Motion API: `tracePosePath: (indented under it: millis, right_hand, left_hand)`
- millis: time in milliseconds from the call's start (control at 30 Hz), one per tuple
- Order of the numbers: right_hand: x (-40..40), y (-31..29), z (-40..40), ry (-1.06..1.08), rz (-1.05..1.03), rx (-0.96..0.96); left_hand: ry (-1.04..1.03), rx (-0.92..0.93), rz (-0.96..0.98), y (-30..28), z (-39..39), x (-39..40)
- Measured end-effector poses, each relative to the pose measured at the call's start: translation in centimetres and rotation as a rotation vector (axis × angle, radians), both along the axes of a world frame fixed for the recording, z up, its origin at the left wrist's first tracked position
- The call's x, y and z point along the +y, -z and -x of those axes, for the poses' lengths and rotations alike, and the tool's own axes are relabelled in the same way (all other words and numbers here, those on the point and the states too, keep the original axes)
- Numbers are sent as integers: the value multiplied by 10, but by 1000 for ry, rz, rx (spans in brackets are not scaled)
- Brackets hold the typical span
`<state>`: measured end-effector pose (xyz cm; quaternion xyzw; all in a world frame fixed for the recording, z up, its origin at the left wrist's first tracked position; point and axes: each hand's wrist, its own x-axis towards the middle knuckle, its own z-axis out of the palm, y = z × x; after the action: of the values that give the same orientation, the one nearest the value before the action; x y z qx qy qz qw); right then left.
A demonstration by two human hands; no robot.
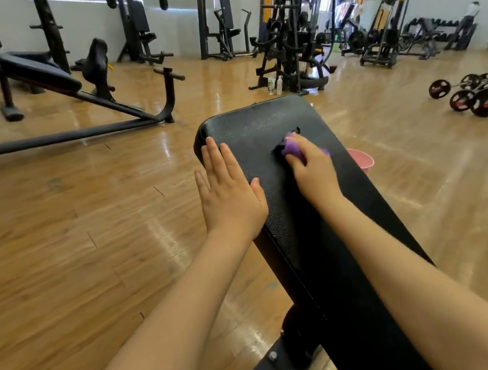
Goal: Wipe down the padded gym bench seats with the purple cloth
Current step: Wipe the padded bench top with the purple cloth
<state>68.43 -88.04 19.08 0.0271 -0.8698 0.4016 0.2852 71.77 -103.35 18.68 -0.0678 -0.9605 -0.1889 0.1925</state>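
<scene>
— Where's the purple cloth [292,147]?
— Bunched on the black bench pad [262,129], grasped under the right hand [311,168].
— The left hand [227,196]?
— Flat, fingers straight, at nine o'clock on the pad's edge. Pink bucket [362,160] at three o'clock.

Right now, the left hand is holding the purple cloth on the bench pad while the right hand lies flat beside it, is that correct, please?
Not quite: the head view shows the hands swapped. The right hand holds the purple cloth on the bench pad, and the left hand lies flat beside it.

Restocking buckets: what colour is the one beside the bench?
Pink; the bucket peeks out behind the bench pad in the head view.
</scene>
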Motion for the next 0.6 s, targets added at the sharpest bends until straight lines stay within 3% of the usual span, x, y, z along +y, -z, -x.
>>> tracePosePath:
  millis: [133, 200, 400, 600]
  right_hand:
    - [-4, 35, -61, -163, -145, 33]
    - [20, 44, -72, -145, -183, 7]
    - [46, 38, -56, 164, 115, -95]
    - [1, 76, -131, -92, -59, -66]
  left_hand:
    - [3, -35, 37, -5, -3, -1]
    - [-1, -50, 71, -4, -7, -2]
    - [82, -62, 157, 24, -48, 13]
    - [40, -90, 248, 19, -49, 16]
